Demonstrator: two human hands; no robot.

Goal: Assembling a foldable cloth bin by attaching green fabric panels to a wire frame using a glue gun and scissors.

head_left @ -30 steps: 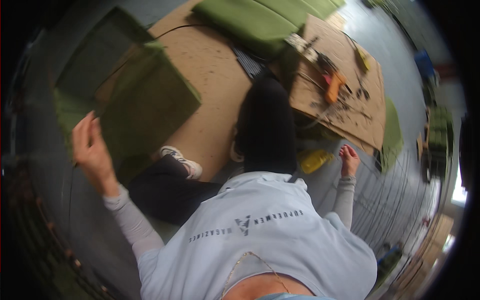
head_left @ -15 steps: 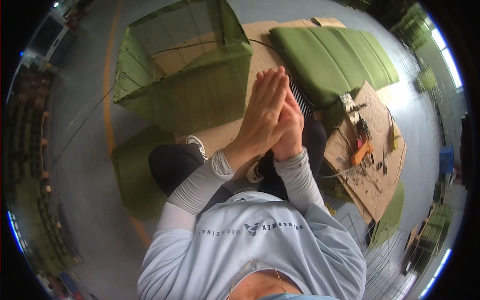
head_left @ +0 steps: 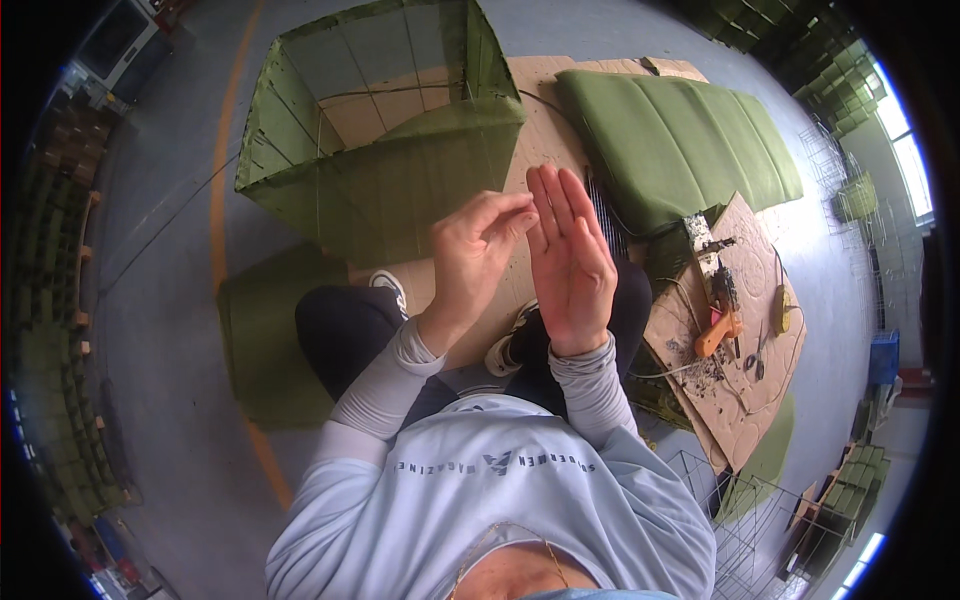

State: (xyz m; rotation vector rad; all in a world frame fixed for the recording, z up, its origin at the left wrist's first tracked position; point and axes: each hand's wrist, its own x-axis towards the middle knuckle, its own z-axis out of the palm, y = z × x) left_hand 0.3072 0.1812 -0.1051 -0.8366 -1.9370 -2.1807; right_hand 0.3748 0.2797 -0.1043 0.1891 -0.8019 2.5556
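Observation:
My right hand (head_left: 572, 265) is raised in front of me, palm towards me, with its fingers stretched out. Beside it, my left hand (head_left: 470, 255) is curled, thumb and fingertips pinched together against the right hand's fingers. Whatever may be in that pinch is too small to make out. Beyond the left hand stands a box-shaped frame covered in green mesh (head_left: 420, 185). Past the right hand lies a stack of flat green mesh panels (head_left: 680, 140). Nothing lies on the right palm.
Brown cardboard (head_left: 775, 360) at right carries an orange-handled tool (head_left: 718, 333), scissors (head_left: 755, 362), a yellow-green tool (head_left: 781, 310) and dark scraps. Green mesh (head_left: 275, 350) lies on the floor at left. Wire frames (head_left: 745, 510) stand at lower right. My bent legs flank the working spot.
My two hands were pressed palm to palm; now they are apart. The left has drawn back leftward into a pinch, and the right has turned its open palm towards me.

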